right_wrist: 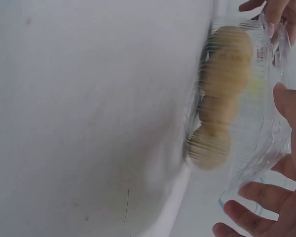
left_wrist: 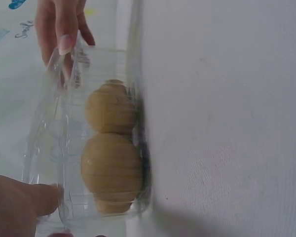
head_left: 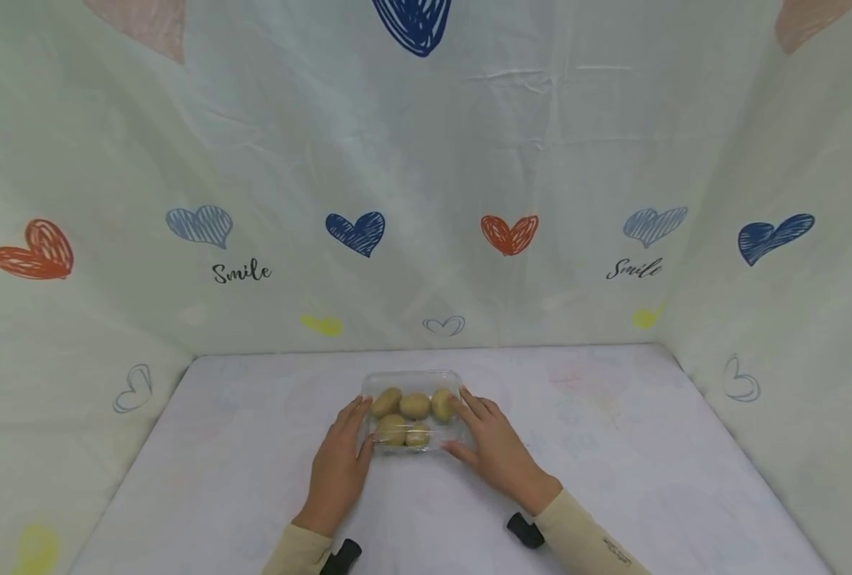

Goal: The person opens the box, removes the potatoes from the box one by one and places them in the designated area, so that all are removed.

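A clear plastic clamshell box (head_left: 411, 377) with several potatoes (head_left: 414, 406) in it sits on the table. My left hand (head_left: 335, 471) holds its left side, the thumb on the rim near the front corner. On the opposite side my right hand (head_left: 501, 455) grips the box edge, thumb in front and fingers over the right end. The left wrist view shows the lid's rim (left_wrist: 63, 148) close above the base, and potatoes (left_wrist: 111, 165) through the ribbed wall. In the right wrist view, the right fingers (right_wrist: 266, 195) lie spread around the lid's edge. Whether the lid is latched I cannot tell.
A white cloth covers the table (head_left: 239, 431). Pale curtains with printed hearts (head_left: 355, 233) stand behind it and on both sides. Black wrist-camera mounts (head_left: 525, 530) sit below the sleeves.
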A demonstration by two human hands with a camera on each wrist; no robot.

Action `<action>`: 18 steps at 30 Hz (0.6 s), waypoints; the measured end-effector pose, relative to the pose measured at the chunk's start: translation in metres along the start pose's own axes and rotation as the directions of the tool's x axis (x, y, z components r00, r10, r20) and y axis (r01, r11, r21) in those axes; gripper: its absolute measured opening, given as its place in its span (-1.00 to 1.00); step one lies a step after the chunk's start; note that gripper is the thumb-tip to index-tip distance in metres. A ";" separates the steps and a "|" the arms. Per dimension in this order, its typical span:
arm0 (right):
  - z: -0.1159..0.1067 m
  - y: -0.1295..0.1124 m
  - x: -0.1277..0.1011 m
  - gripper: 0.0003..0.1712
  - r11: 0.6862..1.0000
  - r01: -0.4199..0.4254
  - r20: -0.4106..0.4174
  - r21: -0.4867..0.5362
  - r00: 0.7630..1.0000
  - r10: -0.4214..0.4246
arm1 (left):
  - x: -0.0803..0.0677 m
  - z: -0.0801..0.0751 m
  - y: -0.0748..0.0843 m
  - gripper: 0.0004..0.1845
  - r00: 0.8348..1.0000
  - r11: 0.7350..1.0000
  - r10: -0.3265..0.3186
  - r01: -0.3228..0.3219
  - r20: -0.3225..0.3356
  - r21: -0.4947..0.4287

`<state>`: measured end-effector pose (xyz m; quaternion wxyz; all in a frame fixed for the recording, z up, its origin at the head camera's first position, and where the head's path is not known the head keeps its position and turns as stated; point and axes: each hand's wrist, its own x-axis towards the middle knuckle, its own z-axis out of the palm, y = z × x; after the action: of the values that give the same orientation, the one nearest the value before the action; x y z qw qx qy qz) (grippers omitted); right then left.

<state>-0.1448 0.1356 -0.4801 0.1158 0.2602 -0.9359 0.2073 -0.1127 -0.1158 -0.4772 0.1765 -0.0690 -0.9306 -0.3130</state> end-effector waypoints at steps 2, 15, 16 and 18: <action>0.000 0.002 -0.001 -0.15 1.000 0.013 -0.001 0.004 1.000 -0.013 | 0.000 0.001 0.000 -0.35 1.000 0.998 -0.022 0.022 0.014 -0.055; -0.012 0.003 0.002 -0.29 0.999 -0.005 -0.122 0.051 0.993 0.011 | -0.001 0.001 -0.007 -0.29 0.979 0.905 -0.163 0.196 0.119 -0.377; -0.013 0.002 0.003 -0.30 0.998 -0.015 -0.139 0.062 0.990 0.023 | 0.000 0.001 -0.007 -0.30 0.974 0.891 -0.184 0.223 0.134 -0.396; -0.015 0.001 0.005 -0.32 0.996 -0.038 -0.171 0.087 0.984 0.053 | 0.001 0.000 -0.007 -0.33 0.961 0.870 -0.225 0.272 0.161 -0.411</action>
<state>-0.1484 0.1405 -0.4656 0.1810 0.2243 -0.9186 0.2704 -0.1156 -0.1214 -0.4810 0.0647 -0.0025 -0.8481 -0.5258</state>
